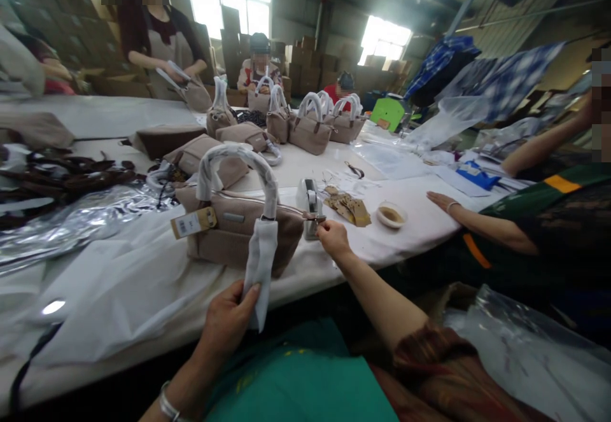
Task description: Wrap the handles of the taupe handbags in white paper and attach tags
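A taupe handbag (233, 237) stands at the table's near edge, its arched handle (238, 153) covered in white wrapping. A brown and white hang tag (195, 221) hangs on its left side. My left hand (226, 320) is closed on the lower end of a white wrapping strip (261, 256) that hangs down the front from the handle. Beside the bag's right end, my right hand (333, 239) is pinched by the zipper tab (312, 216) and a tape dispenser (310, 196). Whether its fingertips hold the tab or tape cannot be made out.
Brown tags (351, 207) and a small bowl (391, 214) lie to the right. More wrapped-handle bags (310, 130) stand farther back. Dark brown straps (62, 180) and silvery film (90, 218) cover the left. A co-worker's hand (442, 204) rests on the table at right; other people work behind.
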The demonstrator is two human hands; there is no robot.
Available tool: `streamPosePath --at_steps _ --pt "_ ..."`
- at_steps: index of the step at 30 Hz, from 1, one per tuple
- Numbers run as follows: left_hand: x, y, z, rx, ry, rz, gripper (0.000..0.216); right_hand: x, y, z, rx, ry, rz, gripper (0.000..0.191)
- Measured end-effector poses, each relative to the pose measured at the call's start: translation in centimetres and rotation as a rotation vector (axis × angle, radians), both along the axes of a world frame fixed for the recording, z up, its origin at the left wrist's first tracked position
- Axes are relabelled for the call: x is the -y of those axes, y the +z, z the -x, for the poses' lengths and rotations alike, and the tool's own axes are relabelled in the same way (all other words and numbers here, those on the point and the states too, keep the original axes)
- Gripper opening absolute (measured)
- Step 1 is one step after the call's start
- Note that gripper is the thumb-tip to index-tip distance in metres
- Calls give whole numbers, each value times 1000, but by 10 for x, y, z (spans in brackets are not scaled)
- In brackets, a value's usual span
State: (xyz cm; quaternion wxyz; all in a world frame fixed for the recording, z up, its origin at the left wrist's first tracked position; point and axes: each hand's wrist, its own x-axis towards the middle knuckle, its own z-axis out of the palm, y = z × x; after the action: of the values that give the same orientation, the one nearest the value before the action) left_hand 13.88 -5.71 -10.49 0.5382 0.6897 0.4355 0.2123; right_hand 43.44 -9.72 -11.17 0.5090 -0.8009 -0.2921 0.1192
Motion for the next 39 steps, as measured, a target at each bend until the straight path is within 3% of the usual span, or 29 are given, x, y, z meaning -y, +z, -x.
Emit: streamPosePath --at_steps 3,6,8,11,13,15,18,22,28,32,39 --pt "5 5 1 -24 28 -73 39 6 6 -9 73 44 60 14" --pt "7 7 3 -43 60 -141 36 23 6 2 84 104 121 14" --pt "7 7 5 -49 74 -175 34 39 9 26 52 200 119 15" --pt "7 6 7 -47 86 -208 33 58 28 78 -70 497 4 23" --pt "7 4 7 -38 86 -237 33 59 46 114 -98 685 -40 23" --pt "9 3 7 -31 76 -287 33 50 59 143 -78 773 -57 21" --pt "11 1 9 -2 53 -387 32 29 62 165 -38 710 2 21" --pt "12 0 12 29 20 -525 27 13 47 166 40 584 122 26" --pt "13 -5 12 -10 25 -649 30 10 43 163 33 531 182 33" --pt "14 -8 10 -73 8 -806 28 7 44 165 144 493 215 41" --pt "16 -6 9 -168 -38 -915 23 9 40 167 378 429 224 30"
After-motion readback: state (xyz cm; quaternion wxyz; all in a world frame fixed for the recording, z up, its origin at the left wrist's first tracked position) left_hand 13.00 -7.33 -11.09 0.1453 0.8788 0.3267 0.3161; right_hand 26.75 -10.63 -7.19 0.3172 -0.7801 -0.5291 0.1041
